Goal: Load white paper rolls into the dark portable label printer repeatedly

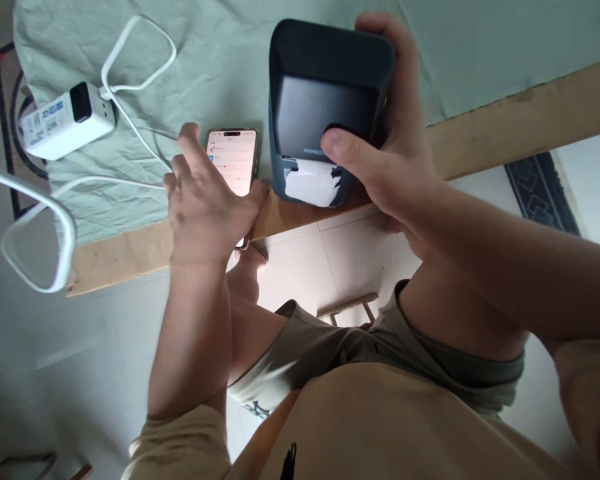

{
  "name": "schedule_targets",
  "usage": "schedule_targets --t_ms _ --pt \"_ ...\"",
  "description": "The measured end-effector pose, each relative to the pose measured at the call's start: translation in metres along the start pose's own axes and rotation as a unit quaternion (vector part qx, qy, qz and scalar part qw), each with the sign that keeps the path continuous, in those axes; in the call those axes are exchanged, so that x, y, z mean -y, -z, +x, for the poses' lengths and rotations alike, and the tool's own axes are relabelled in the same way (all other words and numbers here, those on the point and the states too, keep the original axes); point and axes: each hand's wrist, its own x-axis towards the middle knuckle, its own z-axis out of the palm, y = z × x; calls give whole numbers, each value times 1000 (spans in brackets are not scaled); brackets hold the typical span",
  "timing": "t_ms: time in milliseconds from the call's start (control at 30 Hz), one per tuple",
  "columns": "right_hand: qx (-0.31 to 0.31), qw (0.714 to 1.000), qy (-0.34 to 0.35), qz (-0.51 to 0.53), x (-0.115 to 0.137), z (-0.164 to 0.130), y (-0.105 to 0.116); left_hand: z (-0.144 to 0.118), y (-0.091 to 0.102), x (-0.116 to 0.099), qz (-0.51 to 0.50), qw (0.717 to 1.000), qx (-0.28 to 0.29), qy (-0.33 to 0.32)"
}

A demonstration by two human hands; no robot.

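Note:
My right hand point(390, 127) grips a dark label printer point(325, 100) above the table's front edge, the thumb across its front and the fingers round its right side. "NIIMBOT" is partly readable beside the thumb. A white patch with ragged edges point(313, 183) shows on the printer's lower end. To its left, my left hand point(205, 187) spans a smartphone point(237, 157), thumb at its right side and fingers at its left. The phone's lit screen shows a list, and its lower part sticks out past the table edge; the hand covers part of it.
On the green cloth point(220, 60) lies a white power brick point(70, 120) with a dark display. A white cable point(173, 53) runs from it, and another loop point(65, 247) hangs at the left. The table's wooden edge point(125, 257) is bare. Below stands a small wooden stool point(347, 305).

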Motion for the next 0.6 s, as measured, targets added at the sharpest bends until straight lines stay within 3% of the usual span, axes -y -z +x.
schedule_targets --t_ms 67,367,533,600 --pt "-32 999 10 17 1 0 -1 1 0 -1 -6 1000 10 1" --pt "-33 999 6 39 3 -1 -1 7 4 5 -16 999 35 15" --pt "-38 999 13 13 1 -2 -1 12 1 13 -39 999 14 15" --pt "-36 999 15 11 1 -2 0 16 0 19 -37 999 -18 4"
